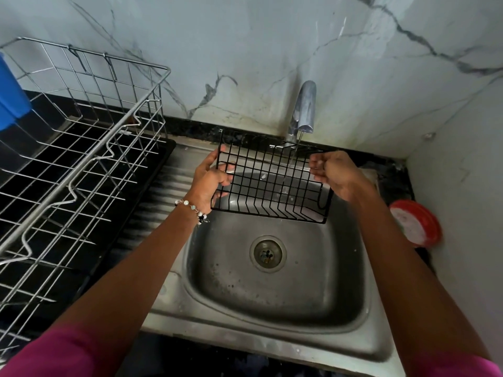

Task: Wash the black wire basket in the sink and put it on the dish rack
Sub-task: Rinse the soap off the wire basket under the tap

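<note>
Now rinsing. Sink (275,317) at centre, dish rack (81,164) to its left. Black wire basket (272,183) is held above the basin, under a thin stream from the tap (303,110) at the far edge. Left hand (211,178) curls round the left side wires; right hand (336,172) pinches the right rim. Advice: turn the basket slowly so water reaches every wire, keeping both grips firm on the wet metal.

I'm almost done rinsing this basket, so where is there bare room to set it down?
The dish rack left of the sink shows bare wire across its tiers. The ribbed drainboard between rack and basin is also bare. Right of the sink it is crowded: a red lid fills the narrow counter.
</note>
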### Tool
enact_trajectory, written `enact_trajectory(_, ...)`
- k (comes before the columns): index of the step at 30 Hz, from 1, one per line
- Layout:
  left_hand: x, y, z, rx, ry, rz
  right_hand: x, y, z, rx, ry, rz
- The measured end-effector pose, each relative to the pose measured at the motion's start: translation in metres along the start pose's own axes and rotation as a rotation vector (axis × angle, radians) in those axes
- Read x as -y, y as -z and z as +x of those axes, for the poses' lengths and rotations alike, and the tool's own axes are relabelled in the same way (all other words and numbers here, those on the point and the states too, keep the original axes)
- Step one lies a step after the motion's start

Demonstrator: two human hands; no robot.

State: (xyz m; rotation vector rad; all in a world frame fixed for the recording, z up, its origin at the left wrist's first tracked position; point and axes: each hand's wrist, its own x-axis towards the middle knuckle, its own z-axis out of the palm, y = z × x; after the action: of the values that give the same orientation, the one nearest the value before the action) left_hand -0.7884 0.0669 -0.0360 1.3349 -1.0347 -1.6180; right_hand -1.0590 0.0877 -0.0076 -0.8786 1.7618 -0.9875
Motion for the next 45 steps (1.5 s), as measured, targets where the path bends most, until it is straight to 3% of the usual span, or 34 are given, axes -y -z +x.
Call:
enact_trajectory(13,-0.007,0.008,0.002,-0.026,0.019,0.004,0.008,-0.01,0.008,0.007,0.021,-0.015)
enact_trajectory(25,0.021,-0.008,-0.002,0.103,0.205,0.024,-0.015,-0.004,-0.007,-0.065,-0.173,-0.114)
enact_trajectory(45,0.015,-0.029,0.017,0.111,0.195,-0.02,-0.004,-0.01,-0.011,-0.021,-0.085,0.014)
